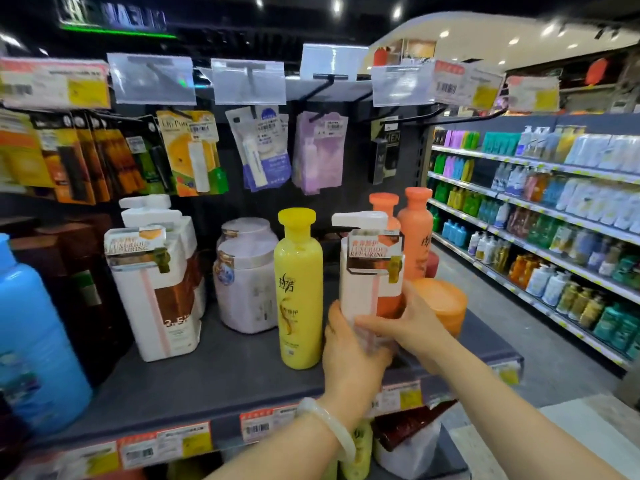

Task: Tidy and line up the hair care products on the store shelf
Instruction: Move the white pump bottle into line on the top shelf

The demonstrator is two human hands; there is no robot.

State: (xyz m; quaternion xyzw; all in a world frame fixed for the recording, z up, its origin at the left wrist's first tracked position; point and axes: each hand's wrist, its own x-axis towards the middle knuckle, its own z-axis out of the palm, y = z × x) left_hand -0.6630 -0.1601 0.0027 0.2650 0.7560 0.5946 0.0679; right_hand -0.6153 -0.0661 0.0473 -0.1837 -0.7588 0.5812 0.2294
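- The left hand (349,344) is seen nearest, a pale bracelet (325,424) on its wrist; its fingers are curled round the lower left side of a white pump bottle (372,271).
- The right hand (398,323) is laid on the same bottle from the right, its fingers wrapped across the lower front, so the bottle is gripped between both hands.
- The pump bottle is held upright, its long axis vertical and its pump head turned to the left, at the front right of the dark shelf (214,375); whether its base touches the shelf cannot be told, as it is hidden by the hands.
- A yellow bottle (298,289) stands just beside it on the left; an orange tub (441,306) lies close on the right.
- Behind it two orange bottles (417,233) are ranged, so any shift is judged to run sideways or back between these neighbours.
- Well apart to the left, a matching pump pack (156,289) stands on the shelf.
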